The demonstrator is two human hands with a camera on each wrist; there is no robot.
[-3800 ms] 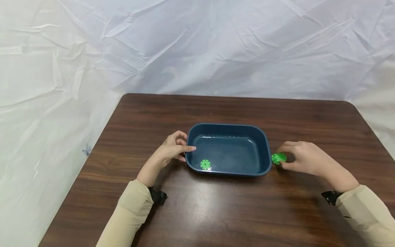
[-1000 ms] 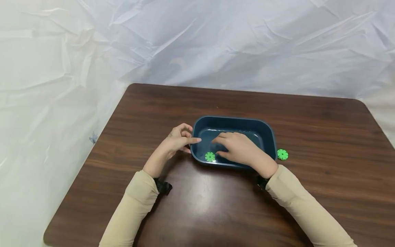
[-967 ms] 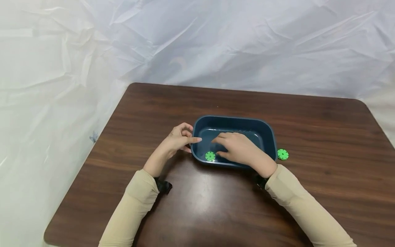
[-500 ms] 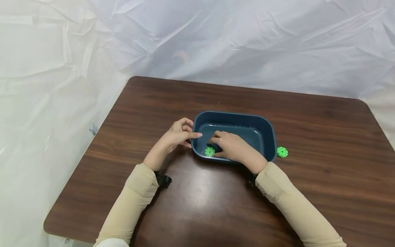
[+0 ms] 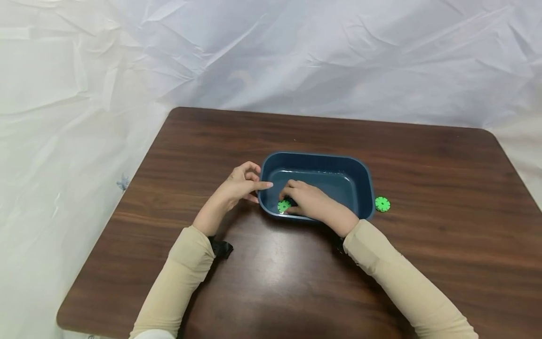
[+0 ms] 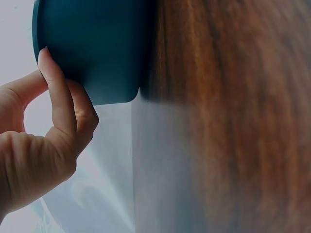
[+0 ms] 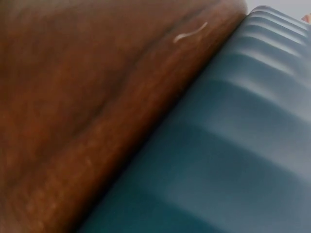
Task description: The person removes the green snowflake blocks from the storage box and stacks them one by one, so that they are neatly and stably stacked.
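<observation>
I see bare surface [image 5: 271, 282] on the near side of the blue tray [image 5: 364, 179]. My right hand [image 5: 311, 205] reaches over the tray's near rim, fingers curled, pinching the green disc [image 5: 282, 205] in its near left corner. My left hand [image 5: 237, 188] holds the tray's left rim, forefinger straight. A second green disc [image 5: 382, 204] lies just right of the tray, with open wood beyond.
</observation>
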